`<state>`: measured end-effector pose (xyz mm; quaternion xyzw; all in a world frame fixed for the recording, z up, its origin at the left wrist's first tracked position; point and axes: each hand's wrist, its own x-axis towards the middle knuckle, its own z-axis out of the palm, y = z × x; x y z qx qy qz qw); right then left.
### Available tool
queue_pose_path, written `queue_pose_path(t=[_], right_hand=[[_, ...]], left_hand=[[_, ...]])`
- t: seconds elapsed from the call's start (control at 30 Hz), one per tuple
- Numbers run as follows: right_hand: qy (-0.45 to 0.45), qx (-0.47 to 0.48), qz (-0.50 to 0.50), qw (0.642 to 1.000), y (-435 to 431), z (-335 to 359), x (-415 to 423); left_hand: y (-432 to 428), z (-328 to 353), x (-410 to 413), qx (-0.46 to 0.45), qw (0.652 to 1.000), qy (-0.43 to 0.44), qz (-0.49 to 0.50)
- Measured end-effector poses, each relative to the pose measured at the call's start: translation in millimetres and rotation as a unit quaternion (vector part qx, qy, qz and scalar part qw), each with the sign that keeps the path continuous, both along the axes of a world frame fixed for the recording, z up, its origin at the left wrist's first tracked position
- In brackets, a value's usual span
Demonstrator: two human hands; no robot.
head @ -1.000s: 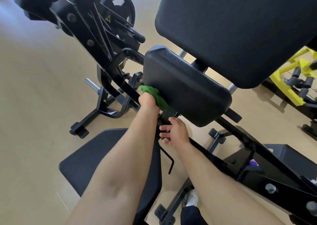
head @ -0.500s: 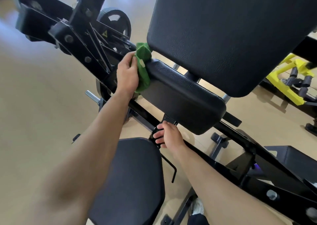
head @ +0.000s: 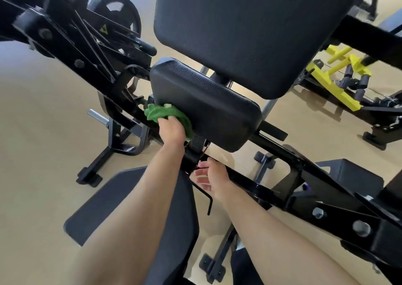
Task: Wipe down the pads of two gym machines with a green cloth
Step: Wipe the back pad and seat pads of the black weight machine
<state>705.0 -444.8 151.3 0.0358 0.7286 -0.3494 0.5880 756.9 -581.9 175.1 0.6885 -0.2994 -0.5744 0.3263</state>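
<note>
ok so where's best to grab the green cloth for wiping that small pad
Grip the bunched middle of the green cloth from the near side, as the left hand does now. It is wadded against the lower left corner of the small pad, so a fist behind the wad should leave loose folds facing the pad.

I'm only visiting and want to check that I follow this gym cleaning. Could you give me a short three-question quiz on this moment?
1. True or false: the left hand grips the green cloth.
2. Where on the small black pad is the cloth pressed? A) lower near corner B) middle of the top face C) right end
3. Fill in: the far machine at the right is painted ____.
Key: 1 true; 2 A; 3 yellow.
</note>
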Motion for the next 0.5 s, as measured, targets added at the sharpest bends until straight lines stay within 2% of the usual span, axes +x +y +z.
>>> queue_pose_path(t=[0.13, 0.2, 0.27, 0.3, 0.33, 0.43, 0.5], right_hand=[[-0.012, -0.033, -0.150, 0.988, 13.8, 14.0, -16.0], [-0.034, -0.072, -0.263, 0.962, 15.4, 20.6, -25.2], [-0.071, -0.148, -0.368, 0.915, 21.5, 22.3, -35.8], [-0.074, -0.154, -0.399, 0.901, 26.2, 25.0, -40.1], [-0.069, -0.144, -0.412, 0.897, 32.4, 24.8, -43.3], [-0.110, -0.216, -0.416, 0.876, 45.9, 46.9, -47.7], [-0.050, -0.269, -0.359, 0.892, 42.1, 65.7, -47.6]], left_hand=[[70.1, 24.8, -34.3, 0.024, 0.996, -0.026, -0.081], [106.6, 31.2, -47.6, 0.030, 0.985, -0.022, -0.167], [132.0, 40.5, -56.2, 0.043, 0.964, -0.024, -0.261], [138.9, 45.5, -58.9, 0.044, 0.951, -0.028, -0.305], [141.7, 49.7, -59.3, 0.041, 0.940, -0.031, -0.338], [135.9, 61.8, -47.6, 0.002, 0.929, -0.035, -0.369], [128.6, 69.4, -33.7, -0.041, 0.934, -0.044, -0.351]])
